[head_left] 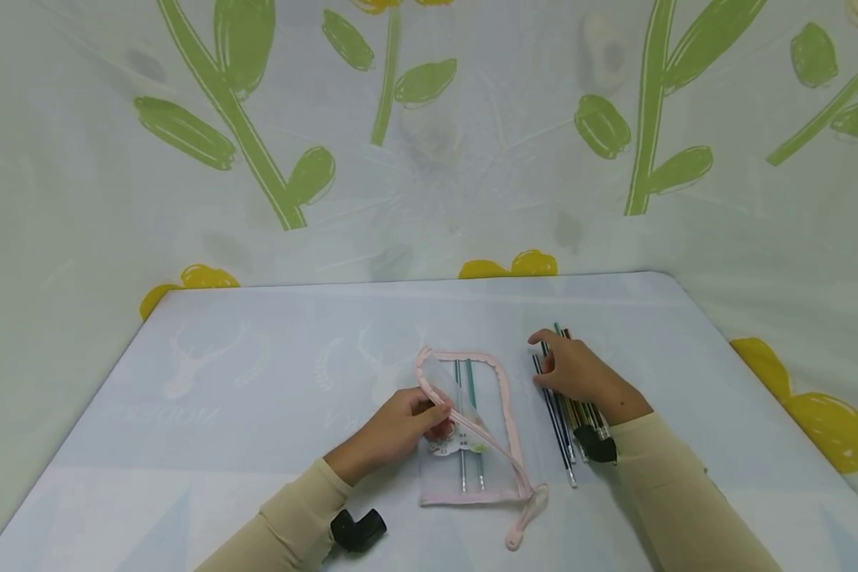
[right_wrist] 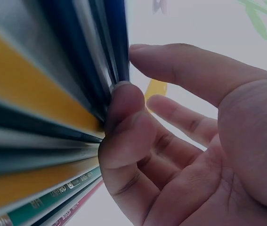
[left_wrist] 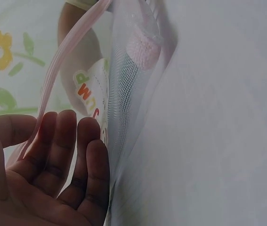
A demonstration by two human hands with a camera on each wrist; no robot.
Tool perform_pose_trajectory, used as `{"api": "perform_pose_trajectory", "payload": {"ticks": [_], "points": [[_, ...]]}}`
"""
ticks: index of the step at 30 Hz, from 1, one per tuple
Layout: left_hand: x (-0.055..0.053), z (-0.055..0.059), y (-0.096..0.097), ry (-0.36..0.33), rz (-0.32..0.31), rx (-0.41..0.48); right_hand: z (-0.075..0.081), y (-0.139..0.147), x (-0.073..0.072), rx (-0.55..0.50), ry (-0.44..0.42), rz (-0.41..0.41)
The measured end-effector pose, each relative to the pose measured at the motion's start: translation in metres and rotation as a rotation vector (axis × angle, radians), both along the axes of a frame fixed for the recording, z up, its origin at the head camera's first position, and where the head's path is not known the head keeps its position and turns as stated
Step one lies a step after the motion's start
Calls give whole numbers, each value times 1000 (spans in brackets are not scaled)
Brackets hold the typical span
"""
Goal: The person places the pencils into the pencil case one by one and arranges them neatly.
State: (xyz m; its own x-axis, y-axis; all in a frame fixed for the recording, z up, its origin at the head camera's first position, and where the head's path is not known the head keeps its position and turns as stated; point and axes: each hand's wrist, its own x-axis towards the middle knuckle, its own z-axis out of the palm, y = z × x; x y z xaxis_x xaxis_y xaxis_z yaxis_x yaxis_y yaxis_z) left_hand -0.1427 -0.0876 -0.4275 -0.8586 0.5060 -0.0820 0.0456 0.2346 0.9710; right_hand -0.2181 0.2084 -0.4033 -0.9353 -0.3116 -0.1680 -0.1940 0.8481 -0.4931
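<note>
My left hand (head_left: 403, 421) pinches the pink zipper edge of a see-through mesh pencil pouch (head_left: 496, 469), lifting that side of its opening. Between thumb and forefinger the pink strip (left_wrist: 60, 56) shows in the left wrist view. Two greenish pencils (head_left: 472, 389) lie inside the pouch. Right of it, my right hand (head_left: 579, 369) is over a bunch of pencils (head_left: 563, 437), thumb and forefinger bent and apart. In the right wrist view, the thumb and forefinger tips are right at a dark blue pencil (right_wrist: 117, 33); yellow and green ones fan out beside it.
The pouch's pink pull tab (head_left: 515, 539) hangs over its lower right corner. A pale table (head_left: 207, 445) with faint deer prints carries everything. Behind it hangs a white curtain (head_left: 472, 183) printed with green leaves and yellow flowers. Black wrist devices (head_left: 358, 531) sit on both sleeves.
</note>
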Motion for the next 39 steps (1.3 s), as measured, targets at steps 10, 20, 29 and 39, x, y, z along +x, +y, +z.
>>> {"api": "perform_pose_trajectory", "payload": {"ticks": [10,20,29,39], "points": [[-1,-2,2,-11,1,-16,-3,0,2,0,7,53],[-1,-1,3,-18,7,-24,-3,-1,3,-6,2,84],[-1,-1,2,-16,8,-25,-2,-5,6,20,-23,115],[-1,-1,2,-19,5,-29,-5,-2,1,-33,-18,53]]}}
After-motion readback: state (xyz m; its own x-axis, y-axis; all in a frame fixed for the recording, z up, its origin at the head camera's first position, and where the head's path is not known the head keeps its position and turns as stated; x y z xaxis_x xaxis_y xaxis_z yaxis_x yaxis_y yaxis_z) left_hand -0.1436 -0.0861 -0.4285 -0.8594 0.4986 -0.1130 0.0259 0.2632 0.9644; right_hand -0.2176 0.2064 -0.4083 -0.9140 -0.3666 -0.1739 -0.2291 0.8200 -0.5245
